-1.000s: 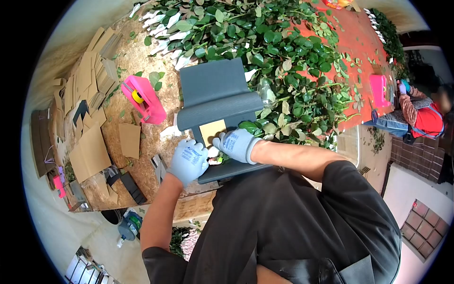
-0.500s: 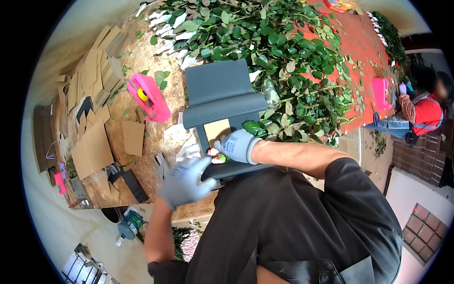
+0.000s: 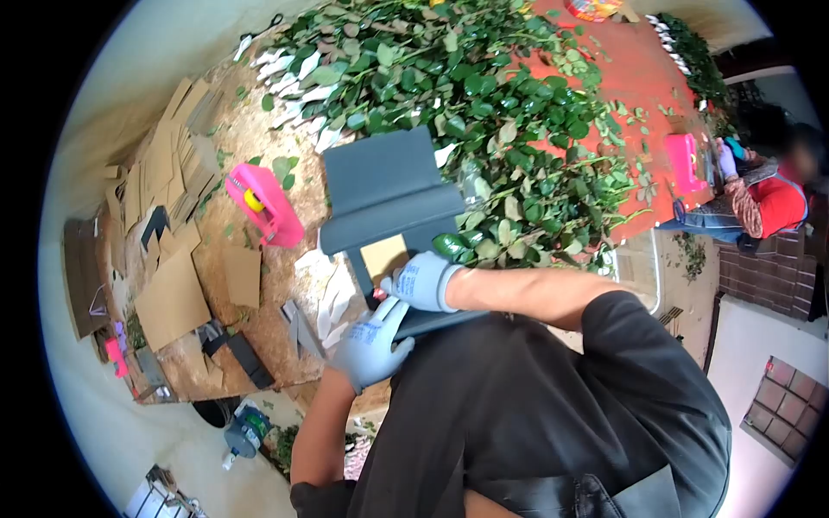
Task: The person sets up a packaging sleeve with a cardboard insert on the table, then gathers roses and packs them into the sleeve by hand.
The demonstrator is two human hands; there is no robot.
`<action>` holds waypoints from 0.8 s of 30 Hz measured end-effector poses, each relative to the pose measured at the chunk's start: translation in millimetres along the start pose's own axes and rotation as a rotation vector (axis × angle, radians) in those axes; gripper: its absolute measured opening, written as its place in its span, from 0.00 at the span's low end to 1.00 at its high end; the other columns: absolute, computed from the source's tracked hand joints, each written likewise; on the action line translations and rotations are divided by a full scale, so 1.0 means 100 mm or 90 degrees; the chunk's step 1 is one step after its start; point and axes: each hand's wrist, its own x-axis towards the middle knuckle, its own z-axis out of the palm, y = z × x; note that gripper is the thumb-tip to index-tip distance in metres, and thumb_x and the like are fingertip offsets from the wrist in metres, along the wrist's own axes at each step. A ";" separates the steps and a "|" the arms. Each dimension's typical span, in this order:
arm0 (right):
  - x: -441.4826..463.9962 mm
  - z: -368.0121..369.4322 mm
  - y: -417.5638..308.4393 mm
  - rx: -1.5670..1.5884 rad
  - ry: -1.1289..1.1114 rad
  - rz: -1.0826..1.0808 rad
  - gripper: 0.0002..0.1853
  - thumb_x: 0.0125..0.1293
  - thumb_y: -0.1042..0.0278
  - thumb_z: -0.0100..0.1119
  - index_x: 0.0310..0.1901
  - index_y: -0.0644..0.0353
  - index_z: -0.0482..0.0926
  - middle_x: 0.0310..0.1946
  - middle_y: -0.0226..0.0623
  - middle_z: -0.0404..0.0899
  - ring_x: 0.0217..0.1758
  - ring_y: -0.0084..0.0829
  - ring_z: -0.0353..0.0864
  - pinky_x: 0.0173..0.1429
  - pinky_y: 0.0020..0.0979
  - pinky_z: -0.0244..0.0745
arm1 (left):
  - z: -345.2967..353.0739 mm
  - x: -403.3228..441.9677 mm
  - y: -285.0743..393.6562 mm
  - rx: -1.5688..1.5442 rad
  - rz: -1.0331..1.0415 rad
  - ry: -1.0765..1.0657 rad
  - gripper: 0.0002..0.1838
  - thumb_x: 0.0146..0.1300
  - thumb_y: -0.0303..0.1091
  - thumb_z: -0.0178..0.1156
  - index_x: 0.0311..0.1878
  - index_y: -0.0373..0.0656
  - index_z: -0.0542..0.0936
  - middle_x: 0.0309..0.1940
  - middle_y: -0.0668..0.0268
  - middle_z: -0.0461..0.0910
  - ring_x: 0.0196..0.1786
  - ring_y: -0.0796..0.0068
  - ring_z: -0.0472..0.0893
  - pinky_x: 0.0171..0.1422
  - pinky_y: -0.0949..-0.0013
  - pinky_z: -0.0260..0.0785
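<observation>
My left hand [image 3: 371, 347], in a light blue glove, lies at the near left edge of a dark grey stand [image 3: 382, 177], its fingers apart and reaching toward the other hand. My right hand [image 3: 420, 282], gloved alike, is closed over the middle of the stand, on a flower whose red tip shows a little between the hands. Most of the flower is hidden. A tan cardboard piece [image 3: 384, 257] lies on the stand just beyond my right hand. Green leafy stems [image 3: 518, 164] lie just past the stand.
Left of the stand are a pink tape dispenser [image 3: 266, 207], white paper slips [image 3: 332, 298] and cardboard pieces [image 3: 173, 289]. At the far right, a person in red [image 3: 777, 207] stands by another pink dispenser [image 3: 683, 162]. White-wrapped stem ends [image 3: 289, 86] lie at the back left.
My left hand moved away to the left, then came back to the stand's near edge beside my right hand. My right hand stays over the flower. The whole view has shifted slightly.
</observation>
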 end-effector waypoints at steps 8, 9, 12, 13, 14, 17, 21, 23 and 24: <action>0.06 -0.76 -0.06 -0.149 0.286 -0.151 0.14 0.68 0.58 0.59 0.49 0.57 0.77 0.35 0.40 0.79 0.33 0.43 0.84 0.36 0.47 0.77 | 0.05 0.03 -0.04 0.012 -0.038 -0.017 0.33 0.64 0.44 0.63 0.69 0.40 0.71 0.66 0.49 0.75 0.57 0.43 0.81 0.62 0.48 0.74; 0.11 -1.17 -0.02 -0.135 0.253 -0.109 0.16 0.63 0.59 0.62 0.48 0.57 0.74 0.36 0.41 0.78 0.33 0.44 0.82 0.35 0.47 0.76 | 0.12 0.02 -0.09 0.011 -0.013 0.019 0.35 0.63 0.44 0.65 0.71 0.40 0.70 0.69 0.50 0.74 0.56 0.42 0.82 0.62 0.48 0.74; 0.56 -1.75 0.70 -0.051 0.492 0.015 0.10 0.64 0.61 0.62 0.42 0.56 0.81 0.36 0.45 0.84 0.38 0.48 0.87 0.40 0.46 0.81 | 0.13 0.02 -0.09 0.009 0.010 0.045 0.36 0.62 0.42 0.66 0.72 0.39 0.69 0.71 0.50 0.72 0.56 0.42 0.82 0.63 0.48 0.74; 0.66 -1.95 0.99 -0.016 0.488 0.073 0.08 0.64 0.69 0.57 0.44 0.56 0.78 0.37 0.45 0.82 0.41 0.50 0.85 0.45 0.48 0.80 | 0.10 0.01 -0.06 0.013 0.020 0.047 0.36 0.62 0.42 0.66 0.72 0.39 0.69 0.71 0.50 0.72 0.56 0.42 0.82 0.63 0.48 0.74; 0.89 -1.96 1.43 0.005 0.500 0.182 0.11 0.66 0.69 0.56 0.49 0.56 0.78 0.41 0.49 0.82 0.44 0.54 0.84 0.49 0.51 0.79 | 0.06 0.01 -0.03 -0.002 0.007 0.047 0.36 0.62 0.41 0.66 0.72 0.39 0.70 0.71 0.49 0.72 0.57 0.42 0.82 0.63 0.49 0.74; 1.14 -1.97 2.29 -0.055 0.458 0.389 0.15 0.68 0.69 0.56 0.54 0.60 0.79 0.53 0.51 0.83 0.57 0.50 0.85 0.58 0.46 0.80 | 0.07 0.05 -0.02 -0.017 -0.015 0.035 0.37 0.59 0.41 0.68 0.72 0.39 0.70 0.73 0.49 0.70 0.58 0.41 0.81 0.63 0.49 0.74; 1.01 -1.79 2.48 -0.163 0.239 0.469 0.18 0.68 0.70 0.57 0.59 0.60 0.78 0.56 0.49 0.81 0.57 0.44 0.86 0.54 0.42 0.83 | 0.01 0.04 0.03 0.013 -0.068 -0.005 0.39 0.58 0.42 0.68 0.73 0.40 0.70 0.74 0.51 0.69 0.55 0.43 0.81 0.63 0.50 0.74; 0.94 -1.73 2.42 -0.252 0.248 0.434 0.14 0.70 0.68 0.57 0.55 0.57 0.80 0.53 0.45 0.82 0.54 0.43 0.87 0.52 0.42 0.83 | 0.03 0.04 0.01 0.006 -0.081 -0.010 0.39 0.58 0.43 0.68 0.73 0.41 0.71 0.75 0.52 0.69 0.55 0.44 0.81 0.63 0.51 0.74; 0.93 -1.72 2.44 -0.270 0.238 0.404 0.13 0.71 0.68 0.56 0.54 0.57 0.81 0.52 0.45 0.82 0.53 0.44 0.87 0.51 0.42 0.83 | 0.04 0.04 0.01 0.006 -0.082 -0.006 0.39 0.58 0.43 0.68 0.73 0.41 0.71 0.75 0.52 0.69 0.55 0.44 0.81 0.63 0.51 0.74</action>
